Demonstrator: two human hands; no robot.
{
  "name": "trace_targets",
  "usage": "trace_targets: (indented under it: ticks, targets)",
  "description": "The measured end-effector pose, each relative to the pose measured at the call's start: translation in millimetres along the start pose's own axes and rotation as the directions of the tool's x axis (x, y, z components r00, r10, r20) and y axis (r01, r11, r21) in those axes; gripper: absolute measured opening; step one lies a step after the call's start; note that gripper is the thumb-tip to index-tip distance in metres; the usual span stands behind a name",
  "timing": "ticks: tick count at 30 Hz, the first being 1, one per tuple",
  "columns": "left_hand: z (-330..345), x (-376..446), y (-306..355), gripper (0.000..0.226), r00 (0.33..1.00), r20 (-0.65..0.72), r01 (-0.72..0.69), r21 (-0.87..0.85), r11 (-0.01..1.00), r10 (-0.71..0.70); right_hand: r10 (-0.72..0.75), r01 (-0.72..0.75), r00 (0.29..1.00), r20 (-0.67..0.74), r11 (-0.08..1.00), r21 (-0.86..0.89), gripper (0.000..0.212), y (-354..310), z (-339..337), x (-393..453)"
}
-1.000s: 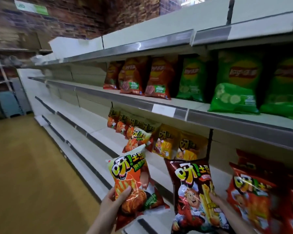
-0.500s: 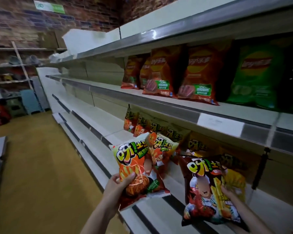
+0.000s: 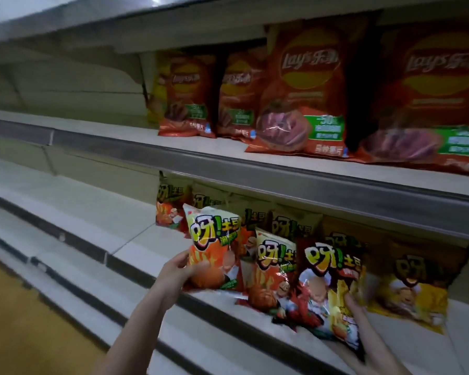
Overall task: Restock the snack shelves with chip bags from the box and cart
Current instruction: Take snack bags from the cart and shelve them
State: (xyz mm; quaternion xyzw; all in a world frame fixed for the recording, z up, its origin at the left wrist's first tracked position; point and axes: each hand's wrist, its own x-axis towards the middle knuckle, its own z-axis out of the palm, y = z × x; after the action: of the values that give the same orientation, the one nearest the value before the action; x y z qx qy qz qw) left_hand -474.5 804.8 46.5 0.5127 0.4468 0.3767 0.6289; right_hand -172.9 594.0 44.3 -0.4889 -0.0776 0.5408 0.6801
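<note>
Shelving of pale metal runs across the head view in tiers, each fronted by a grey price rail.

Left hand (image 3: 180,272) grips an orange chip bag (image 3: 214,247) by its lower left edge, thumb on the printed face and the other fingers behind it. The bag is upright, its bottom just above the front rail of the middle shelf (image 3: 136,234), in front of the bags already standing there.

Right hand (image 3: 359,312) holds a dark red chip bag (image 3: 326,288) by its lower right side, fingertips curled over the front. The bag tilts slightly and its bottom edge hangs over the same shelf's front rail; whether it touches the shelf cannot be told.

Between the two held bags stands another orange bag (image 3: 271,274) on the shelf, touching the dark red one. Behind them a row of matching bags (image 3: 173,204) leans against the back panel. Right of the dark red bag, yellow bags (image 3: 412,290) stand on the same shelf.

On the upper shelf (image 3: 228,151) four red Lay's bags (image 3: 306,93) stand upright in a line, green labels at the lower right of each. Left portions of both shelves carry no stock. Lower shelf tiers (image 3: 65,255) step out beneath, and a yellow floor (image 3: 19,334) shows at the lower left. Picture is blurred towards the edges.
</note>
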Motion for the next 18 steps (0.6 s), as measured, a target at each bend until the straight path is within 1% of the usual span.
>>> trace_targets:
  ticks: [1,2,3,4,5,6,7,8,9,10,12,13,15,16,18]
  targets:
    - [-4.1,15.3,-2.1,0.085,1.0,0.03,0.005,0.023,1.0,-0.006,-0.002,0.001,0.999,0.044,1.0,0.02,0.019,8.9,18.2,6.1]
    - [-5.4,29.5,-4.7,0.082,0.998,0.054,0.007,0.039,0.999,-0.009,0.078,-0.077,0.994,0.081,0.997,-0.021,0.024,16.4,45.9,-2.5]
    - [-6.4,42.4,-8.9,0.077,0.997,0.076,0.013,0.051,0.999,-0.017,0.111,-0.106,0.989,0.093,0.992,-0.061,0.041,15.8,51.9,-3.0]
    - [-5.8,53.7,-14.1,0.071,0.995,0.096,0.023,0.056,0.998,-0.028,0.118,-0.111,0.991,0.069,0.99,-0.088,0.056,24.3,56.3,1.0]
    - [-5.2,63.7,-19.7,0.066,0.992,0.115,0.042,0.058,0.997,-0.048,0.109,-0.106,0.991,0.083,0.993,-0.047,0.059,33.9,60.1,3.4]
    - [-5.6,72.9,-25.4,0.063,0.989,0.132,0.064,0.054,0.996,-0.071,0.107,-0.106,0.992,0.073,0.994,-0.02,0.052,41.6,62.2,8.1]
    - [-7.0,80.8,-29.8,0.059,0.985,0.148,0.085,0.056,0.995,-0.092,0.141,-0.14,0.989,0.048,0.99,-0.022,0.046,48.4,62.6,14.6]
    - [-9.0,87.8,-33.1,0.055,0.98,0.169,0.098,0.064,0.993,-0.107,0.161,-0.161,0.987,0.02,0.987,-0.007,0.044,57.6,64.3,20.0]
    - [-11.7,94.9,-35.5,0.051,0.974,0.191,0.107,0.082,0.991,-0.121,0.178,-0.178,0.984,0.031,0.984,-0.008,0.047,64.1,69.5,23.0]
    - [-13.5,102.9,-36.8,0.05,0.968,0.215,0.11,0.099,0.989,-0.129,0.182,-0.183,0.982,0.052,0.983,0.011,0.055,69.8,71.5,26.7]
    - [-17.8,113.3,-34.3,0.055,0.957,0.264,0.092,0.117,0.989,-0.12,0.196,-0.197,0.979,0.062,0.98,-0.003,0.07,78.3,69.5,37.2]
    - [-19.5,117.8,-32.6,0.064,0.95,0.295,0.067,0.126,0.99,-0.102,0.191,-0.192,0.979,0.065,0.981,0.006,0.071,79.4,69.8,40.0]
    - [-22.6,125.8,-29.9,0.086,0.936,0.341,0.037,0.145,0.989,-0.085,0.177,-0.177,0.982,0.058,0.984,-0.011,0.06,82.4,67.4,46.8]
    - [-23.3,129.3,-30.4,0.091,0.931,0.357,0.032,0.148,0.989,-0.083,0.171,-0.17,0.984,0.052,0.985,-0.026,0.052,82.8,68.0,50.1]
    - [-23.3,133.6,-34.2,0.094,0.926,0.368,0.027,0.165,0.986,-0.087,0.16,-0.159,0.987,0.035,0.987,-0.021,0.041,81.8,69.4,53.9]
